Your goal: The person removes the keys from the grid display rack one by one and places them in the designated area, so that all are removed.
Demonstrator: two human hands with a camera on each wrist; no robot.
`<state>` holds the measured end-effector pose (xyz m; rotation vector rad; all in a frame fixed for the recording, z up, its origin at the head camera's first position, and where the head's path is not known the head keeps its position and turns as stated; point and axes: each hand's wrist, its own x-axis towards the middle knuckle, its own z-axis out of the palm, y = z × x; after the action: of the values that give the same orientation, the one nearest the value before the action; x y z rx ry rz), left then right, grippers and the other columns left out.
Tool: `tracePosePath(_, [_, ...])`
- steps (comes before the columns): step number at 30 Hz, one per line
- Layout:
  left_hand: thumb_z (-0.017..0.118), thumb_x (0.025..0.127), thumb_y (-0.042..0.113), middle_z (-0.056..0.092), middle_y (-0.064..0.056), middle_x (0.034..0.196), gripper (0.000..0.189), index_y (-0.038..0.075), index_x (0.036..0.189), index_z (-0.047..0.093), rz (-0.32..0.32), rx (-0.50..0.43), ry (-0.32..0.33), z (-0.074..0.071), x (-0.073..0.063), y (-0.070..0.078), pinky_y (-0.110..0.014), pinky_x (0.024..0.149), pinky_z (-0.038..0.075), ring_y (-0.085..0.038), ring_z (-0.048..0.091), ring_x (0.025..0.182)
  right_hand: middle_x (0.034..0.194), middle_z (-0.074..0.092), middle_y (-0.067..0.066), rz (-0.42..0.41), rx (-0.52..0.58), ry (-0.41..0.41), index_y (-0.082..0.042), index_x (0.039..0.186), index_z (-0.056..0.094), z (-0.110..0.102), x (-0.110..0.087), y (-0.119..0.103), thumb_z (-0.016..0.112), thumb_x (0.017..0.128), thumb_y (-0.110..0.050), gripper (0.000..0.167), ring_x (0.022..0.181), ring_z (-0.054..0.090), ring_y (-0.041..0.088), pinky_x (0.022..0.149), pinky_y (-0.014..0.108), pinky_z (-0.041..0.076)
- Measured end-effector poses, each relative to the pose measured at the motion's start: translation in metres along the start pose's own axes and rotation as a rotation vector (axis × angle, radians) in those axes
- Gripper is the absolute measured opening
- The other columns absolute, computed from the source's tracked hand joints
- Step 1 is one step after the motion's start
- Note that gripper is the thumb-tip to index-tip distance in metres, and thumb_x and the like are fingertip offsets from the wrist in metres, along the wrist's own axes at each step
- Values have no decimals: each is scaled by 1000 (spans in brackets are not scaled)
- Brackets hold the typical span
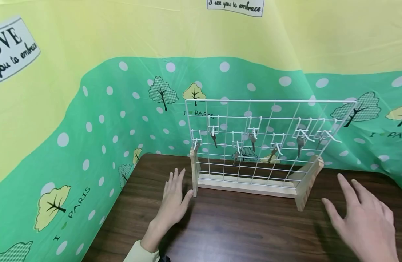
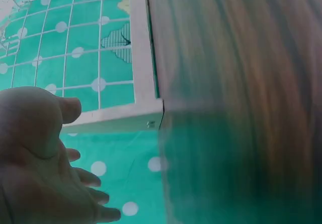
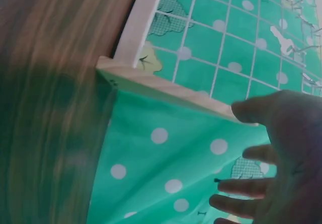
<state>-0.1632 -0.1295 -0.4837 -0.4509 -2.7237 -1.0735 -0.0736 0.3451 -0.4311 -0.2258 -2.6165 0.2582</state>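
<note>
A white wire grid rack (image 1: 250, 178) with a pale wooden base and side supports stands on the dark wood table (image 1: 240, 225). Several white hooks (image 1: 253, 133) are clipped to its wires, and metal keys (image 1: 300, 141) hang from them. Left of the rack, my left hand (image 1: 172, 203) holds nothing, its fingers extended and its thumb close to the left wooden support (image 1: 194, 174). To the right, my right hand (image 1: 364, 214) is spread and holds nothing, a short way off the right wooden support (image 1: 309, 182). In the right wrist view the thumb overlaps that support's end.
Behind the table hangs a green and yellow cloth (image 1: 122, 109) with white dots and printed trees, and it also runs along the left side. The rack stands near the table's back edge.
</note>
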Motion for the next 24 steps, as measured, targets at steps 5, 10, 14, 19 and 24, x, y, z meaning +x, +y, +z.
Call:
tracePosePath(5, [59, 116, 27, 24, -38, 175, 70, -4, 170, 27, 31, -134, 25, 10, 0, 0, -81, 126, 19, -61, 18, 162, 146, 53, 43, 33, 80, 136, -1, 163, 49, -9, 6, -14, 76, 98, -15, 71, 127, 50, 67, 108, 87, 34])
tracePosePath(10, [58, 116, 26, 32, -39, 170, 62, 0, 165, 30, -18, -294, 8, 15, 5, -7, -82, 122, 29, -61, 29, 158, 143, 60, 39, 111, 169, 207, -1, 154, 61, -18, 13, -30, 75, 99, -16, 58, 125, 55, 64, 105, 82, 39])
tracePosePath(14, [60, 116, 24, 46, -39, 161, 49, 2, 153, 37, 0, -404, 52, 22, 10, -14, -76, 119, 39, -60, 42, 151, 135, 68, 34, 110, 235, 303, 0, 146, 68, -22, 21, -40, 77, 98, -16, 51, 118, 60, 59, 92, 77, 43])
tracePosePath(19, [65, 112, 11, 51, -37, 159, 43, -3, 143, 39, -36, -615, 83, 28, 13, -10, -70, 123, 40, -56, 47, 150, 121, 73, 28, 68, 320, 406, 0, 140, 73, -21, 29, -47, 81, 96, -13, 46, 111, 68, 36, 87, 29, 42])
tracePosePath(24, [65, 110, 0, 52, -33, 159, 43, -7, 143, 39, -128, -786, 126, 37, 17, -6, -55, 126, 43, -50, 51, 150, 111, 72, -24, 54, 434, 476, -1, 132, 78, -19, 36, -54, 83, 93, -10, 41, 105, 48, -23, 88, 7, 27])
